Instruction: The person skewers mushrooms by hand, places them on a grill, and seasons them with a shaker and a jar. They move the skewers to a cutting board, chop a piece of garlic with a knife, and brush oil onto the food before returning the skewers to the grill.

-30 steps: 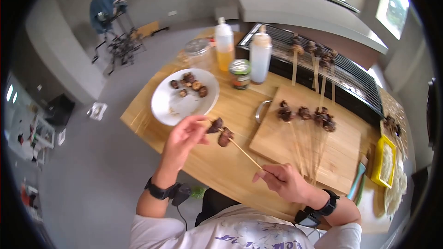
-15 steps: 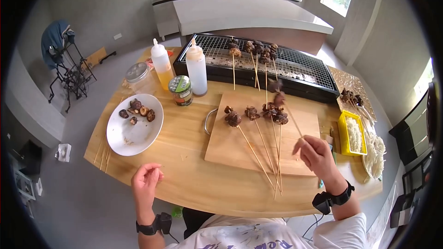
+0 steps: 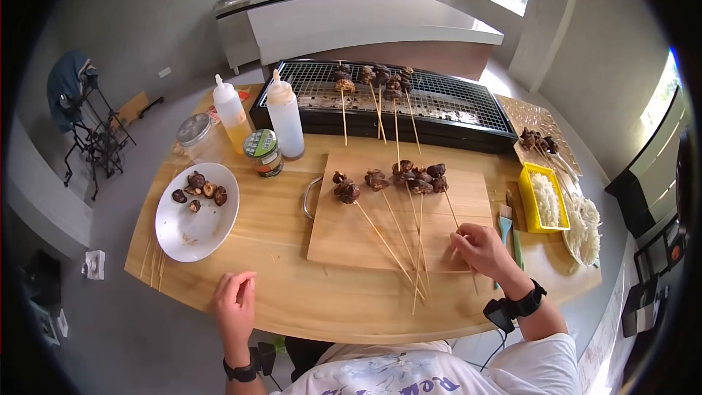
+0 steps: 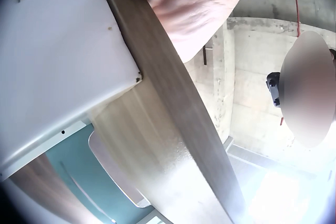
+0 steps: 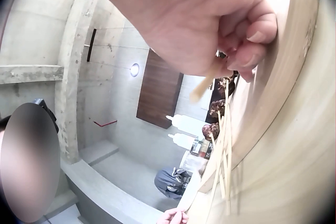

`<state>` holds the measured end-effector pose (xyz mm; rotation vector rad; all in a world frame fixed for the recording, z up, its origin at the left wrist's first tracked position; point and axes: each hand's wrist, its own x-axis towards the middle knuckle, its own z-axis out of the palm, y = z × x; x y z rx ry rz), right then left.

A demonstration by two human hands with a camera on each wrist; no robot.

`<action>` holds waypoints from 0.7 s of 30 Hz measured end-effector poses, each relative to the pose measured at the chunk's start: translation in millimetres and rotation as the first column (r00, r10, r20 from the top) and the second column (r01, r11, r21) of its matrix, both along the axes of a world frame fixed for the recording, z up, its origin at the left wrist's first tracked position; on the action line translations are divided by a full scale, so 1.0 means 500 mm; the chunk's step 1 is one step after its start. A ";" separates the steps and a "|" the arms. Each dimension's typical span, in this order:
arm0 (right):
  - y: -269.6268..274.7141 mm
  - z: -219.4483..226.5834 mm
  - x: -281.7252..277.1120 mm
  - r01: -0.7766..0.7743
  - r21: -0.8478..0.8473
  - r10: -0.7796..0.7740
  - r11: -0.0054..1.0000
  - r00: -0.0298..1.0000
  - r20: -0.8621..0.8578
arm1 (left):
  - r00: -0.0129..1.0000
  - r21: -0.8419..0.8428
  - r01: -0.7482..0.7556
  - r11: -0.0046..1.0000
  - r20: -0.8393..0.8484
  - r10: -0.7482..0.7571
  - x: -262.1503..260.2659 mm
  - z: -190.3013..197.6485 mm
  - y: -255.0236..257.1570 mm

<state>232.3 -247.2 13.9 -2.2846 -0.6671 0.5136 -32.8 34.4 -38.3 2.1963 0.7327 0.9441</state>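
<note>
My right hand (image 3: 484, 252) pinches the lower part of a bamboo skewer (image 3: 451, 206) over the right part of the wooden cutting board (image 3: 468, 194). Dark mushrooms (image 3: 437, 178) at its tip lie beside the other mushroom skewers (image 3: 395, 212) on the board. In the right wrist view the skewer's blunt end (image 5: 199, 90) sticks out below the curled fingers (image 5: 261, 28). At the table's front edge, left of the board, my left hand (image 3: 235, 306) hangs with loosely bent fingers and holds nothing. The left wrist view shows only part of that hand (image 4: 194, 8).
A white plate (image 3: 172, 241) with several mushrooms stands at the left. Behind are two squeeze bottles (image 3: 287, 121), a jar (image 3: 196, 135) and a can (image 3: 263, 152). A black grill (image 3: 453, 121) bears more skewers. To the right are a brush (image 3: 504, 223) and a yellow basket (image 3: 528, 194).
The left hand has let go of the mushroom skewer and drawn back to the table's front edge. The right hand has carried the skewer onto the board. The head view has swung right.
</note>
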 end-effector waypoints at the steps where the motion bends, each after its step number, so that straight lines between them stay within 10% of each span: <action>1: 0.002 0.006 -0.004 -0.005 0.003 0.005 1.000 1.000 0.000 | 1.000 0.021 0.009 1.000 -0.007 -0.009 -0.001 -0.002 0.002; 15: -0.004 0.039 -0.005 -0.198 -0.175 0.211 0.965 0.975 0.064 | 0.958 -0.032 0.263 0.964 -0.106 -0.265 0.021 0.114 0.013; 21: -0.011 0.048 -0.006 -0.170 -0.193 0.193 0.966 0.975 0.107 | 0.950 0.396 0.289 0.871 -0.232 -0.210 0.177 0.224 0.079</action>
